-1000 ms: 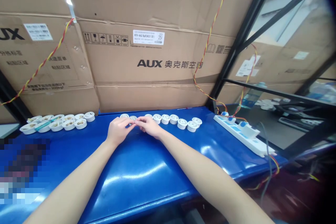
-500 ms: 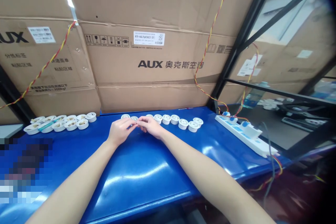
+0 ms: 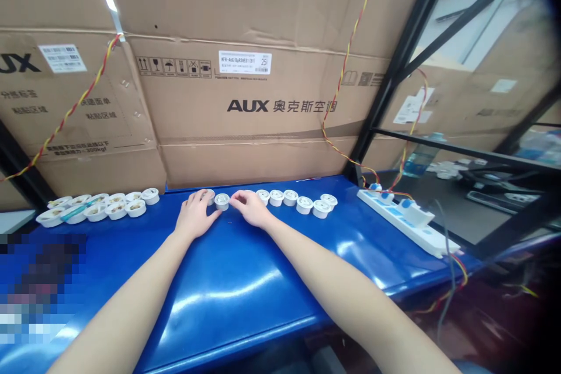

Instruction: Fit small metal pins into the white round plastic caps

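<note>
Cups [image 3: 222, 203] stand before a tall box [image 3: 263, 160], along the far part of the blue table [image 3: 228, 292]. A white power strip [image 3: 401, 222] lies to their right. The left hand [image 3: 194, 216] is spread wide, its fingers over a cup; the right hand [image 3: 253, 209] is narrow beside the next cup, and whether it holds anything I cannot tell. At far left, a teal stick [image 3: 74, 213] lies across filled cups [image 3: 116, 209].

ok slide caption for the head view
Bare left hand and right hand flanking a small round white cup on a glossy blue table.
</note>
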Available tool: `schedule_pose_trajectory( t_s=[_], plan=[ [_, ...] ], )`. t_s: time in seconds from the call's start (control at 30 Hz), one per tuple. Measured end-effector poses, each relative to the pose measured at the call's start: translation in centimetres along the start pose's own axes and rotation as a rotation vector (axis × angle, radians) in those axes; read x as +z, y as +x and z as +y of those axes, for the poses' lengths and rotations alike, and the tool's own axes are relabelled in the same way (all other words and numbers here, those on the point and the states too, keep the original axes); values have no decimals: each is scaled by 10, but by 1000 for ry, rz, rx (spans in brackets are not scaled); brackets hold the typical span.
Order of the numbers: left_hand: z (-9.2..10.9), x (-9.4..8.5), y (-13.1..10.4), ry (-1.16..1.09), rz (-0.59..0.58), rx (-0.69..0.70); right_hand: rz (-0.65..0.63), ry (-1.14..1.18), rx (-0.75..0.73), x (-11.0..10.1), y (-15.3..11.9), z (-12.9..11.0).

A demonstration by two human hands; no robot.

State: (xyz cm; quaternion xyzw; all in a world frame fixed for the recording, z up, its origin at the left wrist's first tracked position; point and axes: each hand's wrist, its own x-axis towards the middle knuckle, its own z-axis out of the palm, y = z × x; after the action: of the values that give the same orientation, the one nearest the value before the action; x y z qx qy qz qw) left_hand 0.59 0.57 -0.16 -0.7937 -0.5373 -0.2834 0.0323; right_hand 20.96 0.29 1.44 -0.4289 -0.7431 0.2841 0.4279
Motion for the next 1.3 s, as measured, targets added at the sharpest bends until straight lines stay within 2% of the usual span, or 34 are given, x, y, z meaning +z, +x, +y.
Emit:
schedule_pose_trajectory(
  t_s=[0.17,0.33,0.5,0.57,0.7,0.77,1.0,1.3],
  plan=[
    [-3,-3,0,-46,47,-84,-17,-113,8,1,-2,-1],
    [-16,2,3,-169,114,-157,-52,-158,-38,3,-5,-3],
    [-25,3,9,-202,20,-201,-78,-155,-73,4,-7,-9],
    [-22,0,9,-232,26,-204,-64,-142,-74,4,-7,-11],
    [-8,-11,5,-284,223,-77,27,-101,-96,3,-6,-15],
    [2,-15,3,-252,278,-2,75,-55,-107,2,-5,-16],
    [22,-18,-2,-162,283,204,155,32,-173,4,-6,-18],
    [23,-16,-4,-176,263,241,147,-100,-229,5,-7,-19]
  ],
)
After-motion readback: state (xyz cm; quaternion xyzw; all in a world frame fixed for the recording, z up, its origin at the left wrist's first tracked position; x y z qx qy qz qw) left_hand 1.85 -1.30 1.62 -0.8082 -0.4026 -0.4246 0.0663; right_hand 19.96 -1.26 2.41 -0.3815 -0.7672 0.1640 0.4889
